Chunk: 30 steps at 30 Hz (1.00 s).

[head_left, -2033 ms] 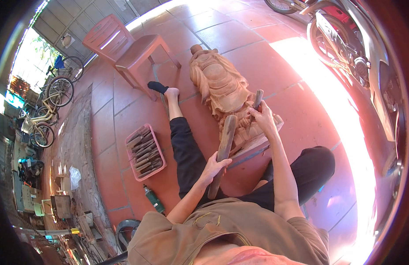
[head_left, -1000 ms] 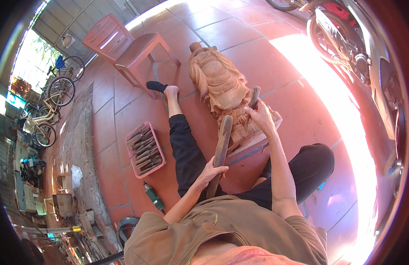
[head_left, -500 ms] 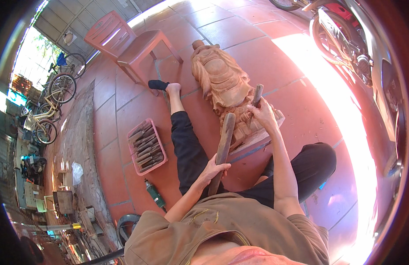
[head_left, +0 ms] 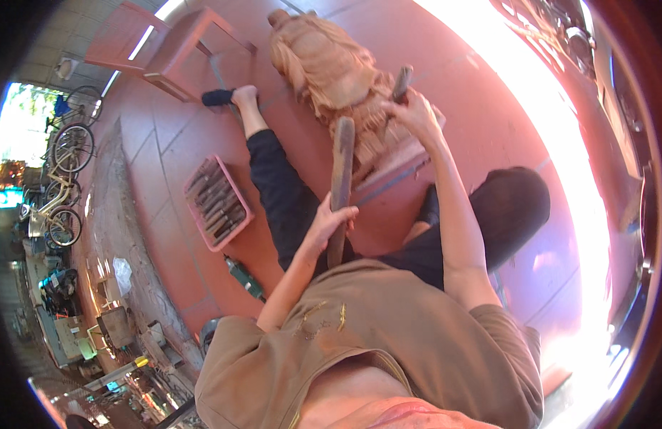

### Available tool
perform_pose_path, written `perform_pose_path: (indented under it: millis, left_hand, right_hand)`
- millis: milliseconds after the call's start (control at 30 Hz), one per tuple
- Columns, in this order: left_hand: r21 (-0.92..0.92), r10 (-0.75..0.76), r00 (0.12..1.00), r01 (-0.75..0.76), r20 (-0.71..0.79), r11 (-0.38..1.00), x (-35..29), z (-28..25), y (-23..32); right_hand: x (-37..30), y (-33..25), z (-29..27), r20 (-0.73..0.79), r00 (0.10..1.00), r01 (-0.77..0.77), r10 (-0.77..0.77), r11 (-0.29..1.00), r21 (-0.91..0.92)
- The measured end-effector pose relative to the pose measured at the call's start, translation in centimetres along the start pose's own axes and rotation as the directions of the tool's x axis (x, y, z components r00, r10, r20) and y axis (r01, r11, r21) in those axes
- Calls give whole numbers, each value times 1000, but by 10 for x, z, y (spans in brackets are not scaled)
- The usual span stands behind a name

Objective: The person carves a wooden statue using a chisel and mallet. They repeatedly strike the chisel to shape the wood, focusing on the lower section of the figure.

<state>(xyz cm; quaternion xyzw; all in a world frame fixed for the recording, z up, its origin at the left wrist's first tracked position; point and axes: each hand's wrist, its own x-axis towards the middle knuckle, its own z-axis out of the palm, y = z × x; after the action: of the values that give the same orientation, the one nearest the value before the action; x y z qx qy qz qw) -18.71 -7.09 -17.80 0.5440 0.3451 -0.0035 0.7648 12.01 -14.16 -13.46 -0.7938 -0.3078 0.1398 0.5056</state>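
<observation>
A carved wooden statue (head_left: 331, 68) of a robed, round-bellied figure lies on its back on the tiled floor, its base towards me. My left hand (head_left: 331, 223) is wrapped round a long wooden club (head_left: 342, 164), which rises upright beside the base. My right hand (head_left: 418, 120) is closed on a carving chisel (head_left: 402, 83) above the carved lower part of the statue. Only the chisel's dark wooden handle shows; its blade is hidden. The club and the chisel are apart.
Left of my outstretched leg sits a pink plastic tray (head_left: 246, 214) holding several wood-handled tools. A green power tool (head_left: 244, 279) lies below it. A reddish plastic chair (head_left: 195, 46) stands at the far left, bicycles (head_left: 72, 146) beyond. A motorbike (head_left: 581, 50) is at upper right.
The view has tilted, so the statue, tray and chair sit higher and further left in the picture. Both hands keep the same holds on club and chisel.
</observation>
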Motion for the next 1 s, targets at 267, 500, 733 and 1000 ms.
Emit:
perform_pose_path:
  millis: [267,500,733,1000]
  left_hand:
    - [-36,13,1000,-13,9,999,3,1,0]
    - [-74,9,1000,-8,13,997,3,-1,-1]
    - [-66,9,1000,-9,4,998,3,-2,-1]
    - [-74,15,1000,-14,14,997,4,-2,-1]
  right_hand:
    - [-5,11,-15,61,982,-181,177,981,64]
    - [-6,8,-23,-15,980,-196,199,974,112]
    - [-5,8,-26,-61,989,-131,131,991,-3]
    - [-13,-4,-13,-13,988,-150,153,978,145]
